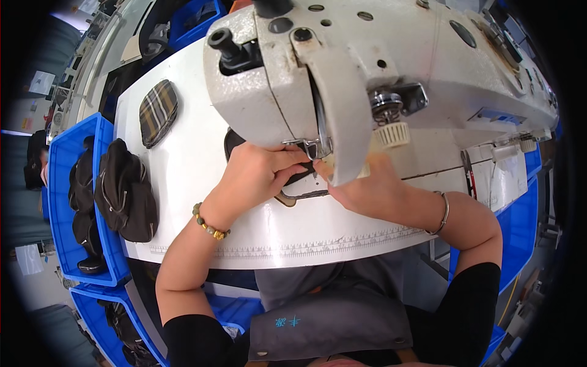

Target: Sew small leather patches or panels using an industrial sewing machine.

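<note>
Black fabric piece (299, 178) lies on the white surface (195, 196) at the sewing machine (428, 67), next to the presser foot (313, 150) and mostly covered by the hands and machine head. Left hand (254, 174): thumb and index fingers brought together, seemingly pinching the near part of the fabric. Right hand (367, 189) is close by on the other side; its fingers are partly behind the machine's front cover, so can't tell whether they grip or only press. Judging by look: light, soft and floppy, likely a bit thicker along the edge, not fragile but prone to pucker or skew if pulled. Probably slides easily on the smooth surface. Best hold: flat fingertips on either side, or a light pinch at the outer edge, clear of the presser foot. Full outline hidden, so stiffness is a guess.
</note>
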Tool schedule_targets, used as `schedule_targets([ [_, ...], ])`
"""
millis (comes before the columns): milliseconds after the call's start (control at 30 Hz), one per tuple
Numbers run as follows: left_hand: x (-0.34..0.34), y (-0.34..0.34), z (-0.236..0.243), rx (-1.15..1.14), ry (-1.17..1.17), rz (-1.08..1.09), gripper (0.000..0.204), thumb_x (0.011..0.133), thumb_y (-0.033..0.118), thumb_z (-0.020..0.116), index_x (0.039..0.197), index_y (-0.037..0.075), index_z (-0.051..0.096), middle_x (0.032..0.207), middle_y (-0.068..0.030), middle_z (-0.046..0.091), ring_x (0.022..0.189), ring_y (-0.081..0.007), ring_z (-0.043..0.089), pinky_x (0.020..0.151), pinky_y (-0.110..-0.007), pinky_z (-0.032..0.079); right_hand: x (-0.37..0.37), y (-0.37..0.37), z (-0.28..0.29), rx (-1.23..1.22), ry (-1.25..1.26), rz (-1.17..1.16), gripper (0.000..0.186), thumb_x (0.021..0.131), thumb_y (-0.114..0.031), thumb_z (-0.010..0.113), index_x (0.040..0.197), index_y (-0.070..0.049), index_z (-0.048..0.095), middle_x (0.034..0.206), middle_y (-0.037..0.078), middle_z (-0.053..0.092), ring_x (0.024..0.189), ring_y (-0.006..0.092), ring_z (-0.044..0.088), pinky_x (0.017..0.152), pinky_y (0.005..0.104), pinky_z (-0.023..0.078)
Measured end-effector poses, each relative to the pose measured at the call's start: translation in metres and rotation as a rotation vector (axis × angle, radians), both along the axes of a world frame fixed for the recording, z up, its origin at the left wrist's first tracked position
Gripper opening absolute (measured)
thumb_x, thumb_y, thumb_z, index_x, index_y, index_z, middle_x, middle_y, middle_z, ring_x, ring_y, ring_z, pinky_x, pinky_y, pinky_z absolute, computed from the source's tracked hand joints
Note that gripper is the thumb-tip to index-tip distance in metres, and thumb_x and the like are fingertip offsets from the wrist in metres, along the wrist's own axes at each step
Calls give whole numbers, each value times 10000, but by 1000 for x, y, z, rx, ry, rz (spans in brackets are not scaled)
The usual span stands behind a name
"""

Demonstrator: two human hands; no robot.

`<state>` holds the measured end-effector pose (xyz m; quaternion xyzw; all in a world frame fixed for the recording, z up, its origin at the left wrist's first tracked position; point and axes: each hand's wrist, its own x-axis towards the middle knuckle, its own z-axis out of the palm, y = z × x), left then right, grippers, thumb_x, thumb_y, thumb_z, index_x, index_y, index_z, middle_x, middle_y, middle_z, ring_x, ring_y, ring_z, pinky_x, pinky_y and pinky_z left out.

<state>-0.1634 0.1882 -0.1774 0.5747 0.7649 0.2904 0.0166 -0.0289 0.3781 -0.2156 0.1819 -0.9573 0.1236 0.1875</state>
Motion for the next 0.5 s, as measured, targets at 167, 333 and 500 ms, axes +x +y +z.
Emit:
schedule_targets([
  [167,-2,3,-4,-60,-44,145,183,765,126,778,948,116,769,892,-86,727,745,-273,682,669,-339,543,-11,7,-7,-357,-177,-127,143,702,-180,700,757,-53,661,626,95,587,554,270,628,482,392,468],
  [333,-9,4,1,7,-59,141,211,755,95,789,963,80,754,907,-95,726,774,-279,679,710,-348,532,-12,13,4,-300,69,-68,133,660,-168,696,620,-82,602,607,78,558,518,276,592,460,378,447],
  [500,-11,1,4,-24,-277,181,217,794,64,779,1000,25,724,940,-114,732,838,-242,688,745,-335,530,-9,17,32,-87,134,-136,135,630,-145,667,565,-92,562,595,60,532,503,254,574,436,375,424],
])
